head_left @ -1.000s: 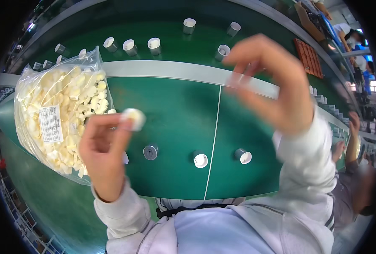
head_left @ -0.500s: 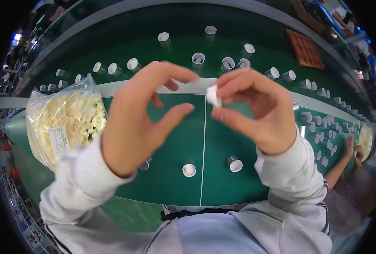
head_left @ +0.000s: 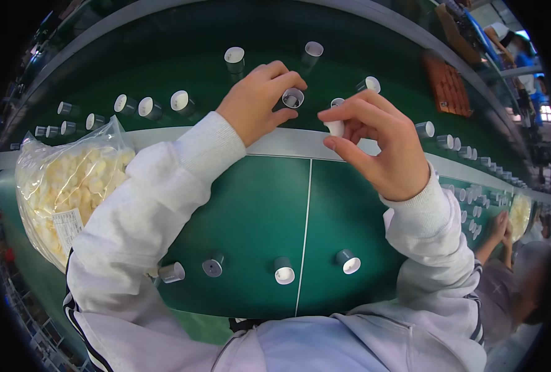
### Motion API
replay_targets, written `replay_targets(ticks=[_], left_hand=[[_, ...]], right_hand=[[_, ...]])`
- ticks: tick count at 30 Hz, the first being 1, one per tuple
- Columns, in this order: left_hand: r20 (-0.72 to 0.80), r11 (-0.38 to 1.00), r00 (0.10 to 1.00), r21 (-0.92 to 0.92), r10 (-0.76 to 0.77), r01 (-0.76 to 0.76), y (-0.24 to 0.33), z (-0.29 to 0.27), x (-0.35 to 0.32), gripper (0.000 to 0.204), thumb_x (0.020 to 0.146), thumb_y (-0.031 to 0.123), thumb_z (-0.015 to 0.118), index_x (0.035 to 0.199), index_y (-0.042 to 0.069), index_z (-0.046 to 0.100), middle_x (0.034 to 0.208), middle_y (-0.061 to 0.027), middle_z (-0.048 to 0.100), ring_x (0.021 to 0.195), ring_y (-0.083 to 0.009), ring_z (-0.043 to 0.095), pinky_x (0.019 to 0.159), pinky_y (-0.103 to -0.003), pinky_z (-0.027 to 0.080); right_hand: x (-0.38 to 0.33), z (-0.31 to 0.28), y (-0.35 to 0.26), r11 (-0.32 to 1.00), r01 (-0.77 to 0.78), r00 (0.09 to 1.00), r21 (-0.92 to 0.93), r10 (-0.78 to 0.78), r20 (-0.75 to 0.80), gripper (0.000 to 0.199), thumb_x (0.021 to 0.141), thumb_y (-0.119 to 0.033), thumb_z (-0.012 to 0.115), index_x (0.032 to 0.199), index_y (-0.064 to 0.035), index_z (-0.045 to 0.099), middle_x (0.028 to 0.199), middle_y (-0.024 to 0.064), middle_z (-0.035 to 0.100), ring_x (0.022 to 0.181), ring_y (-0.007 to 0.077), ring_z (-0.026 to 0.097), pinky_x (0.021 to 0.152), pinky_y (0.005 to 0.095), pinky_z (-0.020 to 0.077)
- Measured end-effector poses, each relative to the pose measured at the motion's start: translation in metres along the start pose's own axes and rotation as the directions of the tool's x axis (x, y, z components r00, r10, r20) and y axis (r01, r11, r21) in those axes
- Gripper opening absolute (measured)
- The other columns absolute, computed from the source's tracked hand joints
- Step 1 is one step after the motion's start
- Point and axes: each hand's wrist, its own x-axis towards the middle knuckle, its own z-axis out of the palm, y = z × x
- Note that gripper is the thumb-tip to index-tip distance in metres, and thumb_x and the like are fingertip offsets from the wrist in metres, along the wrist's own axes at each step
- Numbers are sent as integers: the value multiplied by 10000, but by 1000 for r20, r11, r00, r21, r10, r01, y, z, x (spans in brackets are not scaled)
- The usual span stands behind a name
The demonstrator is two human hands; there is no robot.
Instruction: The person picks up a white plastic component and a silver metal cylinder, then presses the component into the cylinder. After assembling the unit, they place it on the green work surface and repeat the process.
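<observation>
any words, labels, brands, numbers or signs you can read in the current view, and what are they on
None can be read.
White label on the clear bag at the left: printed, but too small and blurred to read.
White piece in the right hand: no text visible.
Grey cup at the left hand: no legible text.

Bag of pale pieces (head_left: 71, 180) partly behind left sleeve (head_left: 157, 192)

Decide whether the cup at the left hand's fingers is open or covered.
Open: past its pale rim, the cup shows its grey inside.
</observation>
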Motion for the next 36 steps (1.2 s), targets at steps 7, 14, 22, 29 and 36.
replay_targets(ticks=[7,14,22,29,36], left_hand=[[18,988,996,-130,87,-84,58,-5,-12,364,709,37,800,1005,57,590,969,-142,557,876,-349,609,769,-411,514],[207,992,973,62,98,-113,106,37,-71,458,674,142,846,1027,52,570,1003,-116,535,919,-315,586,775,-411,509],[-57,986,996,161,62,-52,97,22,-9,540,717,252,849,1142,42,590,1070,-121,571,1002,-327,583,856,-415,513],[-49,971,988,181,-147,153,52,46,32,440,729,134,843,1100,55,621,1042,-130,670,993,-343,653,876,-398,535],[-23,863,971,-463,-239,202,164,-7,-33,352,721,1,817,1038,44,670,943,-56,684,901,-181,675,812,-313,557]], right_hand=[[-74,-13,13,949,-312,950,39,311,40,343,757,105,730,1073,-8,661,1042,84,564,786,127,629,712,242,528],[-115,4,45,936,-179,983,-302,179,-26,447,732,6,786,1139,6,602,1027,158,556,792,354,617,714,409,526],[-122,-17,52,952,101,988,-289,-63,138,427,729,96,721,1117,-41,608,1157,140,566,969,334,637,818,390,543],[-128,-27,43,980,56,998,-193,-47,52,285,740,85,727,989,-17,634,1041,117,598,917,312,642,783,374,536],[-135,-69,-20,984,153,976,92,-135,-174,300,716,54,781,991,-16,683,1038,135,646,893,229,650,767,309,512]])
